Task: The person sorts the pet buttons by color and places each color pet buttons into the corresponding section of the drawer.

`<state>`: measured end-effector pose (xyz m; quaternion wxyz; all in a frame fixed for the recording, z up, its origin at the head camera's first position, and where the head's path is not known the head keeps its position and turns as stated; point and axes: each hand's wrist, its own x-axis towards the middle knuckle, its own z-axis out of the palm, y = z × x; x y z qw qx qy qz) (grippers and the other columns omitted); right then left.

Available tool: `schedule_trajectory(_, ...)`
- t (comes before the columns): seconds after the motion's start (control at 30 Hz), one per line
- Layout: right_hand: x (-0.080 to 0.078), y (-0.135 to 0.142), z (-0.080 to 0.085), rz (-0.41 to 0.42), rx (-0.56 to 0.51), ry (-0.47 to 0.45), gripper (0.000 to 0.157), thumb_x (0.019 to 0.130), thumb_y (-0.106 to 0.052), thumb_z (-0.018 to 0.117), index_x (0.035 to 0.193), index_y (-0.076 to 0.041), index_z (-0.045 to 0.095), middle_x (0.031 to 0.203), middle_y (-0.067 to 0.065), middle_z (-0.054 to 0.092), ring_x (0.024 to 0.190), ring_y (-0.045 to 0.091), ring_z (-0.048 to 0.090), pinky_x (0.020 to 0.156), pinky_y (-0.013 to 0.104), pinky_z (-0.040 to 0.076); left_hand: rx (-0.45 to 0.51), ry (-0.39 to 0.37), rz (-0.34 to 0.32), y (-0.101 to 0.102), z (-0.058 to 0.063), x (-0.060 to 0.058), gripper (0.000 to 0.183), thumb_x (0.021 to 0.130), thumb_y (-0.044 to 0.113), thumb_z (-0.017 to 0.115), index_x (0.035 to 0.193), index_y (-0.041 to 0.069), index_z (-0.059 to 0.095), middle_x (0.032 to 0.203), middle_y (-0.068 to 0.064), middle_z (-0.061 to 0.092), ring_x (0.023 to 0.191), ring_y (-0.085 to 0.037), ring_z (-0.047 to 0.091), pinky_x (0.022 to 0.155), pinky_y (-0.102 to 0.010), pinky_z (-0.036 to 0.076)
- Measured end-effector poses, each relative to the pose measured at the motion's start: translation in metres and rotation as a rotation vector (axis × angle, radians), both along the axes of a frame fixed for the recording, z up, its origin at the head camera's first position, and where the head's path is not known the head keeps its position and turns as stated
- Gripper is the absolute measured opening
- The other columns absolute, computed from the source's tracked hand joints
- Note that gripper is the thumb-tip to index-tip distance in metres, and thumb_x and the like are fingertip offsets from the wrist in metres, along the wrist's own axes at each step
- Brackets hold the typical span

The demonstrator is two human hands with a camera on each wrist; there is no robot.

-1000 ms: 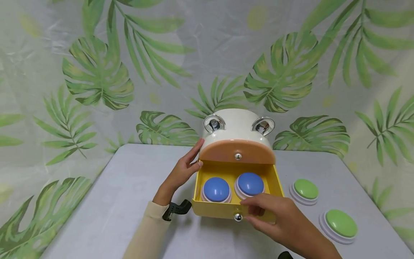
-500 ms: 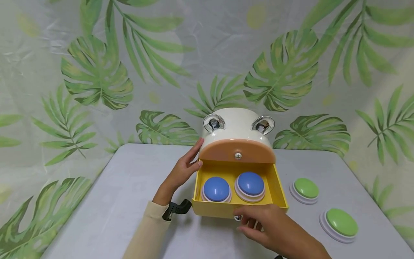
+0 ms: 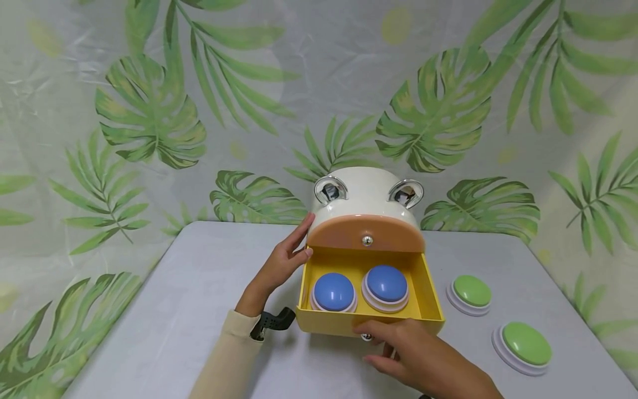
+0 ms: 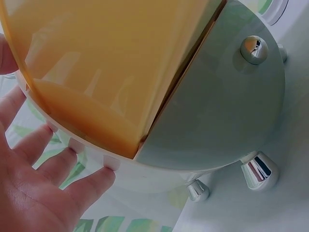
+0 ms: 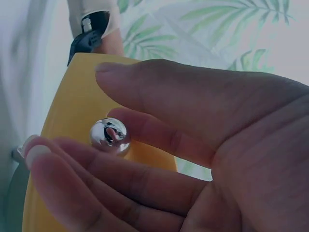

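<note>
A round white cabinet (image 3: pixel 359 191) with chrome ear-like rings stands on the table, its yellow drawer (image 3: pixel 326 323) pulled out. Two blue dome buttons (image 3: pixel 334 291) with pale bases sit inside this drawer. My left hand (image 3: pixel 279 266) rests on the cabinet's left side; straight fingertips touch the white wall in the left wrist view. At the drawer front is my right hand (image 3: pixel 423 352), its fingers spread loosely around the chrome knob (image 5: pixel 104 134). The thumb (image 5: pixel 130 82) stands apart from the knob in the right wrist view.
Two green dome buttons (image 3: pixel 526 343) lie on the table (image 3: pixel 214 266) to the right of the cabinet. Above the yellow drawer is an orange drawer front (image 3: pixel 344 235); a grey-green front (image 4: pixel 217 101) and chrome feet (image 4: pixel 260 170) show below it. A leaf-print curtain (image 3: pixel 249 111) hangs behind.
My right hand has moved left and slightly down along the drawer front, from the drawer's edge to around the knob. The left hand, drawer and buttons have stayed put.
</note>
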<state>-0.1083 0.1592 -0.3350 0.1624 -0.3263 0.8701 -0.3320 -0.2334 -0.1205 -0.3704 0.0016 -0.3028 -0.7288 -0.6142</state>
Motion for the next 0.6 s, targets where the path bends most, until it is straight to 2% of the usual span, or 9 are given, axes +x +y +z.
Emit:
schedule_trajectory(0.2, -0.0033, -0.0006, -0.0031, -0.006, -0.032, -0.056, 0.029, 0.088, -0.027, 0.072, 0.116, -0.026, 0.065, 0.105, -0.012, 0.067, 0.072, -0.001, 0.060, 0.069, 0.015, 0.053, 0.000, 0.005, -0.005, 0.0005, 0.0009, 0.0000, 0.066, 0.098, 0.002, 0.050, 0.155, 0.012, 0.019, 0.161, -0.001, 0.012, 0.146, -0.024, 0.016, 0.107, -0.041, 0.037)
schedule_trajectory(0.3, -0.0038, -0.0021, -0.0045, -0.006, -0.036, 0.018, 0.027, 0.088, -0.022, 0.072, 0.113, -0.026, 0.066, 0.108, -0.011, 0.067, 0.076, -0.002, 0.062, 0.070, 0.016, 0.053, 0.000, 0.008, -0.006, 0.0004, 0.0006, 0.0001, 0.066, 0.098, 0.001, 0.050, 0.155, 0.011, 0.018, 0.161, -0.002, 0.011, 0.146, -0.024, 0.016, 0.107, -0.041, 0.037)
schedule_trajectory(0.43, -0.0030, -0.0050, -0.0073, -0.023, -0.036, 0.176, 0.022, 0.088, -0.015, 0.071, 0.107, -0.025, 0.067, 0.102, -0.012, 0.069, 0.079, -0.003, 0.063, 0.070, 0.019, 0.055, -0.001, 0.004, -0.004, 0.0004, 0.0001, 0.0002, 0.066, 0.098, 0.001, 0.049, 0.155, 0.012, 0.018, 0.162, -0.003, 0.011, 0.146, -0.023, 0.015, 0.107, -0.040, 0.037)
schedule_trajectory(0.6, -0.0029, -0.0074, -0.0092, -0.069, -0.029, 0.247, 0.017, 0.089, -0.015, 0.071, 0.102, -0.026, 0.070, 0.094, -0.016, 0.069, 0.072, -0.006, 0.058, 0.066, 0.020, 0.055, -0.003, 0.003, -0.002, 0.0012, 0.0001, 0.0000, 0.065, 0.099, 0.002, 0.049, 0.155, 0.012, 0.019, 0.162, -0.003, 0.011, 0.146, -0.023, 0.016, 0.107, -0.039, 0.037)
